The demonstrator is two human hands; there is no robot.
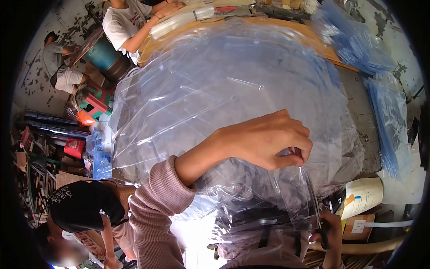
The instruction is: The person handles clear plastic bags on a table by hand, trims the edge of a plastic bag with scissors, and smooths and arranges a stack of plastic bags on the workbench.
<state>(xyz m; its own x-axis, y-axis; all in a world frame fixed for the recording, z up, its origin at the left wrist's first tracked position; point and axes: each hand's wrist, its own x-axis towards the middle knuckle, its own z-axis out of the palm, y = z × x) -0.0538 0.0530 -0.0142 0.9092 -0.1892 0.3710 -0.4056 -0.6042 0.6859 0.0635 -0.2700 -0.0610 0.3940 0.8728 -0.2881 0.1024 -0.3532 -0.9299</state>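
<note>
Large layers of clear plastic sheeting (215, 103) spread over the worktable in front of me and hang down over its near edge. My left hand (273, 139), in a ribbed mauve sleeve, pinches the edge of a clear plastic piece (302, 193) between thumb and fingertips. That piece runs down toward my right hand (332, 228), low at the right. Black-handled scissors (323, 241) are in my right hand, with the blades upward along the plastic edge; whether they are apart or together I cannot tell.
Bluish plastic pieces (387, 121) hang at the right, with another heap (349, 36) behind. A cardboard box (358, 226) stands lower right. One person in a white shirt (123, 24) works across the table; a person in black (85, 204) is at lower left. A red-green stool (96, 101) stands left.
</note>
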